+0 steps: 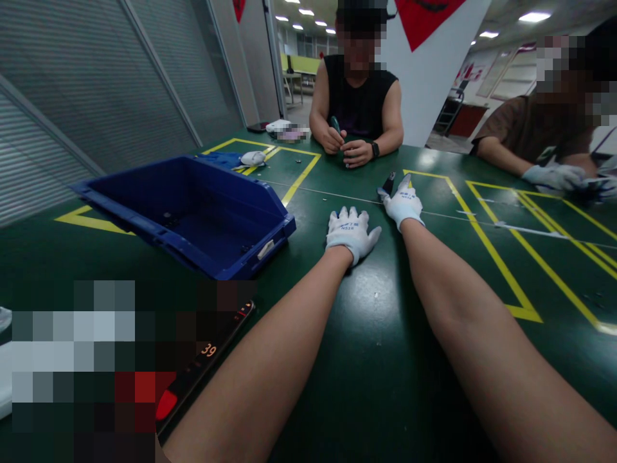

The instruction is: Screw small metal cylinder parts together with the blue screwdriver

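Right hand (pixel 403 203) — black object (pixel 389 182) at thumb side.

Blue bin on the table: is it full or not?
Far from full: the blue bin looks mostly bare inside, with just a few tiny bits that are too small to identify.

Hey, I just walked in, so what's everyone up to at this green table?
Someone's gloved left hand is palm down on the green table, while their gloved right hand grips a small dark object, too small to identify. A blue bin sits to the left. Across the table, a person in a black sleeveless top holds a pen-like thing.
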A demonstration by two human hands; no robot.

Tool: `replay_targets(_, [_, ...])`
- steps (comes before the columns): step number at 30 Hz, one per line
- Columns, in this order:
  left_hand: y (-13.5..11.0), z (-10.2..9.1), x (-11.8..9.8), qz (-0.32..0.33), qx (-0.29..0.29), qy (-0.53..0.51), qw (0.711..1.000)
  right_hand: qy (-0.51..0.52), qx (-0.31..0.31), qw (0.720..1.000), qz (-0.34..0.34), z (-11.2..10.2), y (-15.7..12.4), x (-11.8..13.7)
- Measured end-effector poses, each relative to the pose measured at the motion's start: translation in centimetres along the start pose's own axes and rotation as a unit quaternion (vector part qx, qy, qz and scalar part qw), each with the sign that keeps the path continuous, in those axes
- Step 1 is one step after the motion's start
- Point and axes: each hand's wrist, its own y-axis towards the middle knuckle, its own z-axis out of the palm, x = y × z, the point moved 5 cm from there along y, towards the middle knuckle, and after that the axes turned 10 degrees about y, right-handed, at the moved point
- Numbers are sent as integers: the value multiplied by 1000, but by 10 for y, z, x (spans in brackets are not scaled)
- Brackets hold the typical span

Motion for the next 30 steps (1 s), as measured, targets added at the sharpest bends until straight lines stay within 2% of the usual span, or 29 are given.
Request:
replay_targets(4, [-5,-4,2,12,-3,-7,1000,35,-42,998,23,-25,-14,-9])
replay_targets(8, [-20,-15,2,29,-3,-14,999,35,-63,996,57,-63,-34,-28])
replay_targets(14, [-66,-33,1,36,12,-14,999,-63,-104,991,51,-154,-82,-78])
replay_targets(18, [-104,-46,-4,46,17,-22,999,-130,-84,988,3,-211,-139,-104])
replay_targets(20, [-119,-64,-7,41,-19,-40,998,-135,-61,987,-57,-231,-175,-104])
replay_targets(21, [-125,-79,-8,34,-59,-50,996,-124,-47,986,-101,-239,-194,-100])
replay_targets(24, [-134,-138,-1,8,-225,-68,972,-41,20,970,-239,-251,-248,-79])
replay_targets(26, [-132,-173,16,-34,-282,-60,957,28,79,954,-286,-251,-275,-63])
replay_targets(28, [-123,-197,47,-121,-281,-41,951,70,123,940,-309,-245,-292,-48])
replay_targets(30, [-110,-205,79,-173,-209,-3,963,70,137,930,-334,-237,-299,-33])
